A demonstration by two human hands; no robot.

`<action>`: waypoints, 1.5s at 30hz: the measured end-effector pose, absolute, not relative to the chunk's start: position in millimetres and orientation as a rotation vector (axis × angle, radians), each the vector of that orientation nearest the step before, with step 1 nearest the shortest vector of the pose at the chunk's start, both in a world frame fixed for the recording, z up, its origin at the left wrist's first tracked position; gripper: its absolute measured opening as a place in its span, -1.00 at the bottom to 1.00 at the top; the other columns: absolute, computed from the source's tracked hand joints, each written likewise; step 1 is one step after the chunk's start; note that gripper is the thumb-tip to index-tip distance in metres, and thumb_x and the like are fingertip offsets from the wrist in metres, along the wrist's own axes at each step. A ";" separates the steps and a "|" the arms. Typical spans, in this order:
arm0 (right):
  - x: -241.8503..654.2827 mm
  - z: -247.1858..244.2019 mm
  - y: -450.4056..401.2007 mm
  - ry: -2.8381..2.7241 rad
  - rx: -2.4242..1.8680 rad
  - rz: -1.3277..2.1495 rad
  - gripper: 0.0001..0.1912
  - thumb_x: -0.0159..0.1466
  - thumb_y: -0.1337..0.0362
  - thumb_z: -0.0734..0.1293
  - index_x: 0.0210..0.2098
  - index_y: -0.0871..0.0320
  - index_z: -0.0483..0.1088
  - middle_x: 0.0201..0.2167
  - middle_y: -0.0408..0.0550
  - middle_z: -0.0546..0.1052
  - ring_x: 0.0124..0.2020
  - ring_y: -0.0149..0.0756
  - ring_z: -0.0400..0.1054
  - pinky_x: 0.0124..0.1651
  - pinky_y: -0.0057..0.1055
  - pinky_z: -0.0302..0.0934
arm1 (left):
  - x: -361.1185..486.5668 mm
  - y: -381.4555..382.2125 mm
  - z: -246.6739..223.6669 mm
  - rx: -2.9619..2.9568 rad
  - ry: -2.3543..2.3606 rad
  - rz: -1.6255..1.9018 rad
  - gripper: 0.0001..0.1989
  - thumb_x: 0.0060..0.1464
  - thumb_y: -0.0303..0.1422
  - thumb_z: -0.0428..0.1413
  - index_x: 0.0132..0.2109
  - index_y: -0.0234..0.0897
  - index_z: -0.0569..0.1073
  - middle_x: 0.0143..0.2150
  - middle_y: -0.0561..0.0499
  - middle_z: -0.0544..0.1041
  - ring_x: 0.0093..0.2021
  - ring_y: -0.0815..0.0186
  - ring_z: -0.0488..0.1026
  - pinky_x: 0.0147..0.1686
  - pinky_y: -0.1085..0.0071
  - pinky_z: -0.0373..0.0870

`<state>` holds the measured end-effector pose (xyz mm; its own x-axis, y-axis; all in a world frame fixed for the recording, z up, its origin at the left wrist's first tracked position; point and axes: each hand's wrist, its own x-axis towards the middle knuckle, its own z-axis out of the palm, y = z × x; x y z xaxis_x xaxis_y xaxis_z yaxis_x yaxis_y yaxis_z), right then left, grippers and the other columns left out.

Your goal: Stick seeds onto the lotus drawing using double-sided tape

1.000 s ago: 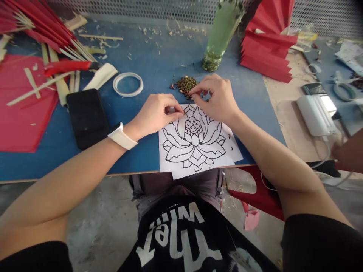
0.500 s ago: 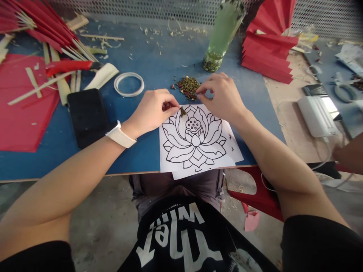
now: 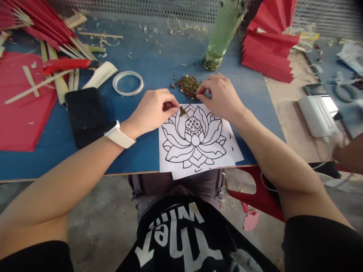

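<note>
A white sheet with a black-outlined lotus drawing lies at the table's front edge, over another sheet. At its upper left sits a small dark green patch of grains. Beside that patch my left hand has thumb and forefinger pinched together; what they hold, if anything, is hidden. A pile of green and reddish grains lies just beyond the paper. My right hand reaches to the pile's right edge, thumb and fingertips drawn together, and whatever is between them cannot be made out.
A tall glass of green liquid stands behind the pile. To the left are a tape roll, a black phone, a red-handled tool and red paper. Rightward lie a folded red fan and a white power bank.
The view has shifted very slightly. Both hands stay almost in place, with the right fingertips drawn a little closer together at the pile's edge.
</note>
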<state>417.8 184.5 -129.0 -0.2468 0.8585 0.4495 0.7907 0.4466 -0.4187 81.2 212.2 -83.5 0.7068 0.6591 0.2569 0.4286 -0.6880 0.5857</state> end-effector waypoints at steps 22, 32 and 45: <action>357.5 -84.4 137.8 -2.290 -1.196 0.387 -0.83 0.60 0.27 0.50 -0.03 -0.08 0.81 -0.03 0.03 0.71 0.15 0.17 0.62 0.31 0.18 0.54 | 81.5 208.5 -78.6 2.441 0.821 0.561 -0.78 0.45 -0.33 0.32 0.04 -0.22 0.89 0.02 -0.11 0.82 -0.11 0.15 0.71 0.13 0.14 0.72; 356.9 -85.4 137.7 -2.210 -1.199 0.370 -0.78 0.54 0.31 0.50 -0.05 -0.09 0.85 -0.05 0.02 0.75 0.09 0.14 0.64 0.32 0.18 0.53 | 82.2 207.4 -76.8 2.425 0.818 0.532 -0.77 0.48 -0.36 0.31 0.07 -0.22 0.89 0.06 -0.14 0.82 -0.09 0.14 0.71 0.13 0.14 0.71; 353.4 -93.4 141.3 -2.125 -1.265 0.411 -0.89 0.48 0.29 0.59 -0.12 -0.06 0.83 -0.10 0.01 0.76 0.00 0.12 0.65 0.27 0.16 0.55 | 82.9 204.9 -77.4 2.437 0.819 0.548 -0.76 0.47 -0.34 0.31 0.07 -0.20 0.89 0.02 -0.11 0.81 -0.10 0.12 0.71 0.16 0.09 0.71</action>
<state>353.4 141.3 -93.4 -0.3457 0.8695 0.3528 0.6753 0.4916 -0.5497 82.9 204.9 -77.4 0.7370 0.6430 0.2084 0.4384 -0.6894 0.5766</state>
